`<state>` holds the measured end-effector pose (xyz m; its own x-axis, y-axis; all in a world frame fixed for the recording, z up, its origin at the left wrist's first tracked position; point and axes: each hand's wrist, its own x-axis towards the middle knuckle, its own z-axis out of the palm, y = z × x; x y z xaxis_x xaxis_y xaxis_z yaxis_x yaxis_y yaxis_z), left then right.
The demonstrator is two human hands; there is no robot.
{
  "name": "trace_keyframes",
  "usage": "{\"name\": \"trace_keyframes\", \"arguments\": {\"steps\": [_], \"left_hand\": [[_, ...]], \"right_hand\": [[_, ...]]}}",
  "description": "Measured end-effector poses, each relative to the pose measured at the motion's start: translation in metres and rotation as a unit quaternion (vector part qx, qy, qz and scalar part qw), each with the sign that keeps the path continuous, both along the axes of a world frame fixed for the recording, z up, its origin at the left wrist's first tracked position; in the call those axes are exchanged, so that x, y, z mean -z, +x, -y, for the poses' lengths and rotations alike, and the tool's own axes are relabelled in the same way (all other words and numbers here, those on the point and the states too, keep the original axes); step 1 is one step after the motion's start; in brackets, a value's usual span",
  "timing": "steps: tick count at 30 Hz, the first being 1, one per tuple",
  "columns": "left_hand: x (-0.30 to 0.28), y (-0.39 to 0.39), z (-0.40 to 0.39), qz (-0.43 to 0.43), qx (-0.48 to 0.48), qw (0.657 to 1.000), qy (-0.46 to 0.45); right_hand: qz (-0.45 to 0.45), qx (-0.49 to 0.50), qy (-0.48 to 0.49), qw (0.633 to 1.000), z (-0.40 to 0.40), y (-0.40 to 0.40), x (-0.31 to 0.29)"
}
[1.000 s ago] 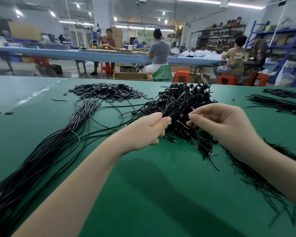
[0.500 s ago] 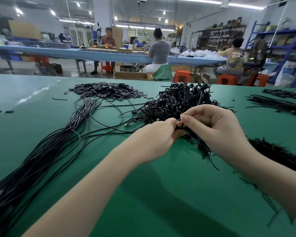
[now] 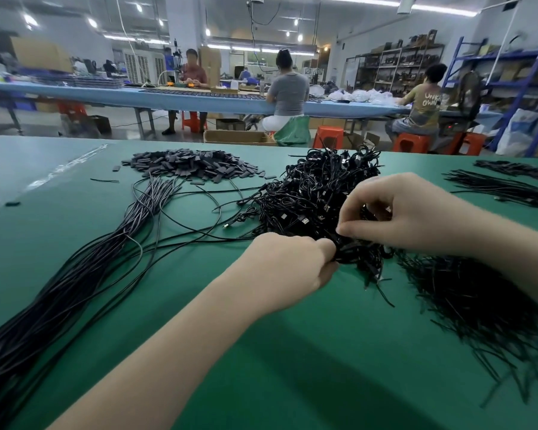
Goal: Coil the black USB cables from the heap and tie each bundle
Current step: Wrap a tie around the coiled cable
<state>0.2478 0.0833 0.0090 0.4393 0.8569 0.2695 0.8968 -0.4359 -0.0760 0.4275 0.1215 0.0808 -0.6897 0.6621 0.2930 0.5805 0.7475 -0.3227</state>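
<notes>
Hands meeting over green bench (image 3: 292, 367), seen from head camera: left hand (image 3: 288, 268) curled tight on small coiled bundle (image 3: 350, 254) of black USB cable, right hand (image 3: 410, 218) pinching same bundle from above, thumb and forefinger closed on it. Heap (image 3: 317, 193) of finished coils just beyond both hands, loose straight cables (image 3: 84, 268) well out to left. Likely light, limp yet springy, slick-jacketed; best gripped across waist of coil, clear of plugs.
</notes>
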Motion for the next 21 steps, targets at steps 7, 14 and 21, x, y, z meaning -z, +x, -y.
{"name": "trace_keyframes", "arguments": {"steps": [7, 14, 21], "left_hand": [[-0.017, -0.016, 0.005, 0.413, 0.195, 0.827, -0.329], [-0.017, -0.029, -0.013, 0.694, 0.074, 0.63, -0.342], [-0.01, -0.032, -0.025, 0.685, 0.005, 0.7, -0.202]], "right_hand": [[-0.166, -0.082, -0.528, 0.829, -0.035, 0.002, 0.028], [-0.491, 0.028, -0.449, 0.746, -0.02, -0.054, 0.057], [-0.54, 0.075, -0.421, 0.725, -0.012, -0.078, 0.059]]}}
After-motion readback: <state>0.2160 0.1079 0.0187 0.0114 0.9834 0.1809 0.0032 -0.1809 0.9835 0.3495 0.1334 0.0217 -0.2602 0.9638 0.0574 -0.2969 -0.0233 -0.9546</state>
